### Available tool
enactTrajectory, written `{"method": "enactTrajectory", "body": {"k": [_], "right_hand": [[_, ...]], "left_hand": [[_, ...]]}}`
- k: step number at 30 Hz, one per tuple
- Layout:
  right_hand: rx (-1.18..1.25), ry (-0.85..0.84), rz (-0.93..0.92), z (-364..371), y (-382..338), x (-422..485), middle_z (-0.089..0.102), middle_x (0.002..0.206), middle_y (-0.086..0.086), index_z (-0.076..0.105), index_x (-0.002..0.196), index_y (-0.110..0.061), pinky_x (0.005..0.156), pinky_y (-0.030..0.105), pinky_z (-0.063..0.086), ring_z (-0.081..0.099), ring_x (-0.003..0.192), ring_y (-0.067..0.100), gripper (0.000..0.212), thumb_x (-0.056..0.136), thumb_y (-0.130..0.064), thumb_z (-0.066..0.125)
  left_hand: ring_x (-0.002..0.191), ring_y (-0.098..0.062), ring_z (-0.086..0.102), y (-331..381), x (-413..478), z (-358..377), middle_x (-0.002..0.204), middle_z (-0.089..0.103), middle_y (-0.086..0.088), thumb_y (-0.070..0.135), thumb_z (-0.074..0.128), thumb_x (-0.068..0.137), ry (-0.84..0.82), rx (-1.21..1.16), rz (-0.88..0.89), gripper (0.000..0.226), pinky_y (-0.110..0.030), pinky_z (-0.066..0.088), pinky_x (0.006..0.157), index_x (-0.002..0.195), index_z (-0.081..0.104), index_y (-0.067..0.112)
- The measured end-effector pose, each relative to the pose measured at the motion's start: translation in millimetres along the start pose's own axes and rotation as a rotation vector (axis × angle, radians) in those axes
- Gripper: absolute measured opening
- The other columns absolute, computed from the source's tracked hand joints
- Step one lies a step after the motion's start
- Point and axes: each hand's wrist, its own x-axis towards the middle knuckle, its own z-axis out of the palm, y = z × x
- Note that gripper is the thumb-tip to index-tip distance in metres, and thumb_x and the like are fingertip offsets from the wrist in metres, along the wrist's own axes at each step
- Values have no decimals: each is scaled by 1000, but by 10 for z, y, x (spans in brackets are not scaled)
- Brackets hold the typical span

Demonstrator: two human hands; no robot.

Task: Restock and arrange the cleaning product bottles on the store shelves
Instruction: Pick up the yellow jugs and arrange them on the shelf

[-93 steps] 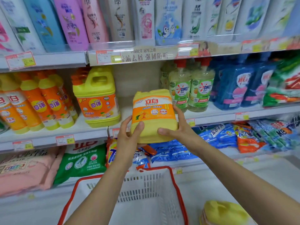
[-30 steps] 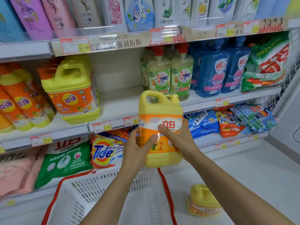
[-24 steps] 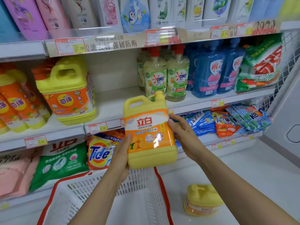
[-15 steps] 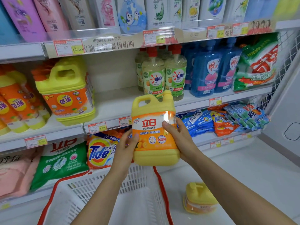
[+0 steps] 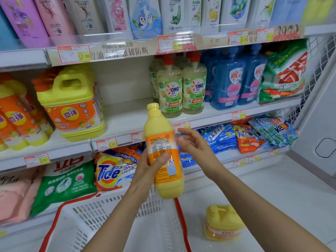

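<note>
My left hand (image 5: pixel 147 168) grips a yellow detergent jug with an orange label (image 5: pixel 164 151), held upright and turned edge-on, its narrow side and cap facing me, in front of the middle shelf (image 5: pixel 127 122). My right hand (image 5: pixel 195 146) hovers just right of the jug with fingers relaxed, off the bottle. A second yellow jug (image 5: pixel 222 222) stands on the floor at lower right. A big yellow jug (image 5: pixel 72 104) stands on the middle shelf to the left.
A white basket with red rim (image 5: pixel 112 224) sits below my arms. Green OMO pump bottles (image 5: pixel 181 91) and blue bottles (image 5: pixel 236 79) stand on the middle shelf's right part. Tide bags (image 5: pixel 112 171) lie on the lower shelf. A bare stretch of shelf lies between big jug and OMO bottles.
The jug has been turned from label-facing to edge-on. My right hand has let go of it and now hangs beside it; my left hand alone holds it.
</note>
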Motion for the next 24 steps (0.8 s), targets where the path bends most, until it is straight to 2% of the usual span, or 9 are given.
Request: {"method": "enactTrajectory", "body": {"k": [2,4,8,10,13,15,17,20,24], "right_hand": [[33,-81,124,-19,61,19,53,139,-6,36,147,-36,103,38,50,55,126,16,91,70,-72,70],[143,-168,239,-21,144,6,56,140,-3,23,151,-40,101,45,52,62,121,19,107,63,-76,71],[255,-28,253,-78,208,-8,64,129,7,30,149,-34,84,39,60,69,107,23,98,66,-60,76],[265,66,214,-91,171,-13,61,132,7,32,143,-36,80,35,60,69,106,22,96,60,-53,76],[106,217,121,-57,161,-14,55,134,-2,27,141,-36,88,35,57,63,112,15,110,52,-56,89],[-53,208,85,-30,198,-2,48,139,-5,21,145,-35,98,37,53,56,122,14,126,44,-63,90],[-92,139,116,-60,135,8,45,141,-4,17,145,-36,98,38,53,54,123,15,125,45,-68,86],[-35,-20,160,-221,-41,44,53,131,-6,22,142,-38,73,22,58,61,109,9,96,66,-50,80],[-129,-265,116,-202,-23,108,50,131,-16,9,148,-40,78,23,57,59,112,1,111,73,-12,85]], "left_hand": [[98,-23,72,-49,-6,11,112,73,-5,48,83,64,-83,1,-47,68,-35,59,76,124,58,26],[106,-28,69,-92,-14,34,117,72,-7,61,81,58,-143,27,-84,80,-46,56,88,126,58,26],[104,-12,69,-77,-16,64,114,72,6,57,72,74,-145,184,-21,49,-24,56,80,117,62,35],[106,-12,67,-76,31,55,117,70,7,60,76,72,-53,216,23,63,-26,59,79,126,58,34],[102,-6,67,-80,62,110,120,67,6,61,77,65,-6,199,26,76,-29,59,82,131,53,33],[97,-2,67,-85,62,152,115,67,8,49,77,59,47,198,32,75,-23,58,77,127,52,31],[100,-9,66,-73,75,137,114,67,6,45,79,57,114,225,32,76,-29,58,79,126,52,29],[103,-15,67,-31,114,-7,115,68,4,38,81,58,153,178,46,73,-39,60,84,125,55,29],[96,-4,68,125,112,-214,104,72,15,31,83,59,141,238,134,64,-23,58,70,117,59,34]]}}
